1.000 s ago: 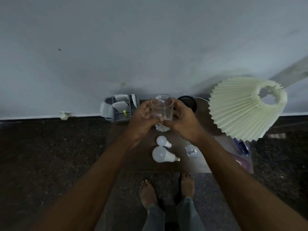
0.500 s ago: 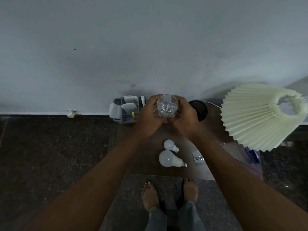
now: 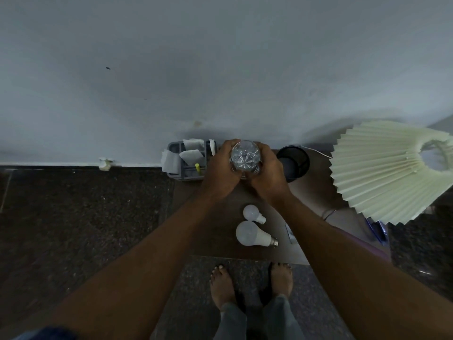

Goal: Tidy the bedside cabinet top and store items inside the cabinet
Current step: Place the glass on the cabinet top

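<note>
Left hand (image 3: 220,170) and right hand (image 3: 268,173) wrap around a clear glass (image 3: 245,159), held just right of the grey organizer (image 3: 182,165); two bulbs (image 3: 252,233) lie nearer the person

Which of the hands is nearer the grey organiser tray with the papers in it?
Left. The left hand sits right beside the grey organiser tray, cupping the clear glass. The right hand grips the glass's far side, further from the tray.

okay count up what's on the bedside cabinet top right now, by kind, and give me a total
Light bulbs: 2, small and large
Clear glass, held by both hands: 1
Grey organiser: 1
Black round container: 1
Pleated lampshade: 1
Total: 6
</note>
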A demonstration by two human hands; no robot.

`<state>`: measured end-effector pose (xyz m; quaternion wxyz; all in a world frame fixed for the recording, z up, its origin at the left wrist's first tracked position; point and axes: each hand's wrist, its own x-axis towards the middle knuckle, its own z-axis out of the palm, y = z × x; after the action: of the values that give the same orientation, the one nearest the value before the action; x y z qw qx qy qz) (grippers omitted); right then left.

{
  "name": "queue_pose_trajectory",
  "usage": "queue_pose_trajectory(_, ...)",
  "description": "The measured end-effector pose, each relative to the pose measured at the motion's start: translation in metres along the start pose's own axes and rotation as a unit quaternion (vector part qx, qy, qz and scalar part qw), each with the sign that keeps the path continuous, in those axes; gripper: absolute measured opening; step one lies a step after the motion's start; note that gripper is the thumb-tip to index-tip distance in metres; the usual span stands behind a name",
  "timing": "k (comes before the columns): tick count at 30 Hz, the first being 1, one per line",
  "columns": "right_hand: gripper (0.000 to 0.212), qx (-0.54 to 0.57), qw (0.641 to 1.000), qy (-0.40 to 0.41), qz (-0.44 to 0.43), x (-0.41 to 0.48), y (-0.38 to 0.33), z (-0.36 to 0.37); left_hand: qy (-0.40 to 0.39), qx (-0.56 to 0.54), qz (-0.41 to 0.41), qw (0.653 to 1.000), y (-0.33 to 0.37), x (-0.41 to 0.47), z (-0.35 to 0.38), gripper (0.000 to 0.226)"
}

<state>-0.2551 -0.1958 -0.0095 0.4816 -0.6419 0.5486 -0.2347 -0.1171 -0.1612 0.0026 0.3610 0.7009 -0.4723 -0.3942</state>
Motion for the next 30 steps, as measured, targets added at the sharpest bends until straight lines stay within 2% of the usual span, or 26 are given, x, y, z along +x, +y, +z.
queue_pose_trajectory(11, 0.070, -0.016, 1.000, -0.001, -0.002, 0.004, -0.002, 0.002, -0.007, 0.004, -0.011, 1.000, -0.001, 0.005, 0.000, 0.064)
queue_pose_trajectory(20, 0.066, -0.010, 1.000, 0.003, 0.000, 0.001, -0.004, 0.003, 0.004, 0.017, -0.024, 1.000, -0.003, 0.005, 0.005, 0.076)
queue_pose_trajectory(24, 0.078, -0.023, 1.000, -0.002, 0.005, 0.002, -0.004, 0.004, 0.001, 0.028, -0.033, 0.999, 0.001, 0.002, 0.005, 0.085)
queue_pose_trajectory(26, 0.087, -0.023, 0.999, -0.008, 0.021, 0.002, -0.005, 0.002, 0.026, 0.031, -0.028, 0.999, 0.006, -0.004, 0.004, 0.085)
queue_pose_trajectory(30, 0.089, 0.000, 0.999, 0.016, 0.029, -0.013, -0.011, -0.008, 0.167, 0.040, 0.015, 0.985, 0.022, -0.029, 0.004, 0.062)
